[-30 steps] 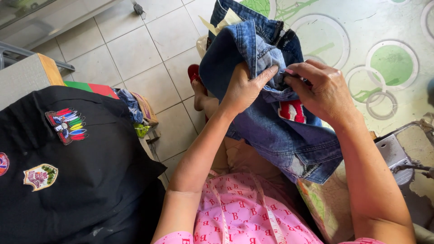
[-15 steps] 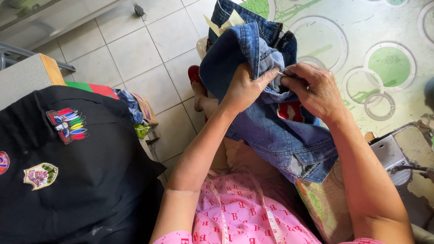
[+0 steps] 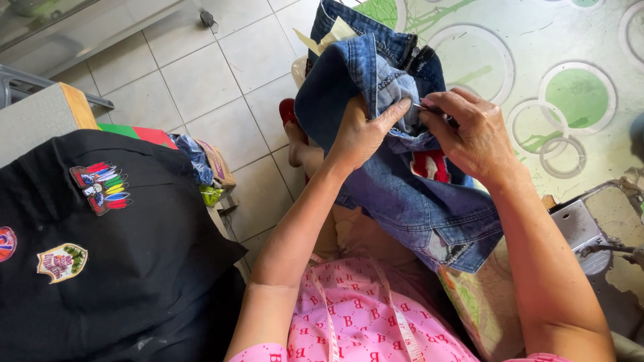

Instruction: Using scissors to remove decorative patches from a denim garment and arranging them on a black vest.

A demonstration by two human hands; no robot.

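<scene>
A black patched garment point(image 3: 100, 255) fills the left edge; bare tile lies beyond. The left hand point(image 3: 362, 134) still clutches the denim jacket point(image 3: 416, 201) over the lap; the right hand point(image 3: 469, 134), pinching its fold, has shifted slightly leftward

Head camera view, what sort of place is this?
Probably a home sewing or clothing-repair corner: a denim garment held in both hands, a tape measure draped on the lap, and embroidered patches on black cloth.

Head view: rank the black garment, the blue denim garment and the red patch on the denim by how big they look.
1. black garment, though it lies nearer the camera, so its lead is unsure.
2. blue denim garment, bunched in both hands.
3. red patch, clearly the smallest and partly hidden by folds.
</scene>
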